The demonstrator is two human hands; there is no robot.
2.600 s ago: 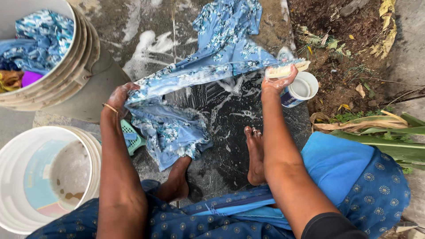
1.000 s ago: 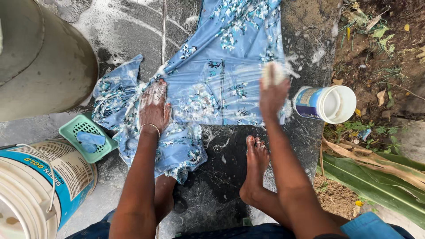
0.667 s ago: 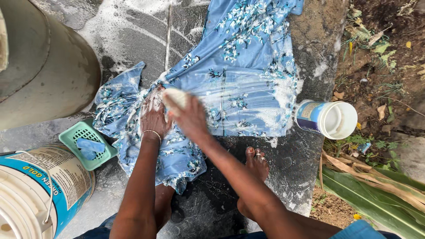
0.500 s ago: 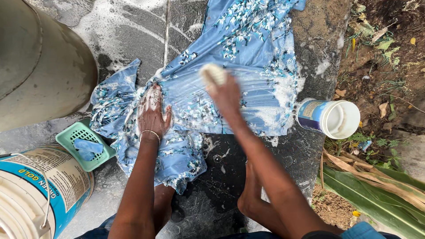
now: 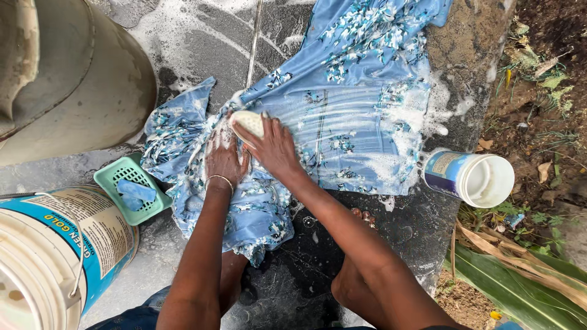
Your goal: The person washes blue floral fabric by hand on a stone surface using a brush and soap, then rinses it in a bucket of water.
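Note:
A wet blue floral garment (image 5: pixel 342 116) lies spread over a dark soapy stone slab (image 5: pixel 202 43). My left hand (image 5: pixel 223 156) presses flat on the cloth near its left side, a thin bangle on the wrist. My right hand (image 5: pixel 275 150) grips a pale bar of soap (image 5: pixel 247 122) and holds it against the fabric just beside the left hand. White suds streak the cloth to the right of the hands. My bare feet rest on the slab below the garment.
A large grey tub (image 5: pixel 67 73) stands at top left. A white and blue bucket (image 5: pixel 55 250) sits at bottom left, beside a green soap tray (image 5: pixel 131 189) holding a blue bar. A small white container (image 5: pixel 474 177) lies at right, near soil and green leaves (image 5: pixel 520 269).
The right hand with the soap has slid back left and down across the cloth to sit beside the left hand. The left hand stayed pressed in place.

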